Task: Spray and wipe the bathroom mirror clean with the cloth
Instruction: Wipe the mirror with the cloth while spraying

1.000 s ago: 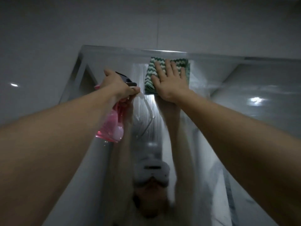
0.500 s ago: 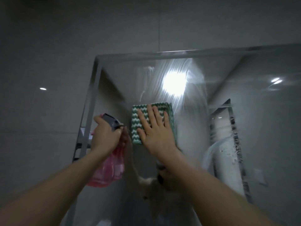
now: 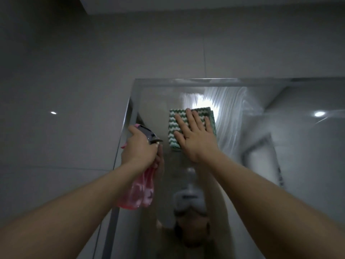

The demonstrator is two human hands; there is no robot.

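While right hand (image 3: 196,135) half-hides cloth (image 3: 174,128), mirror (image 3: 280,116) cut off.

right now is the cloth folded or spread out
Folded: the cloth shows stacked layered edges at its right side under the flat right hand.

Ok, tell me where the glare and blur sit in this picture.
Head view: dim overall; bright glare on the mirror just above the cloth, lighting up streaky wipe marks; small light spots on the wall tiles; the reflection low in the mirror is hazy; the forearms bulge at the edges from the wide lens.
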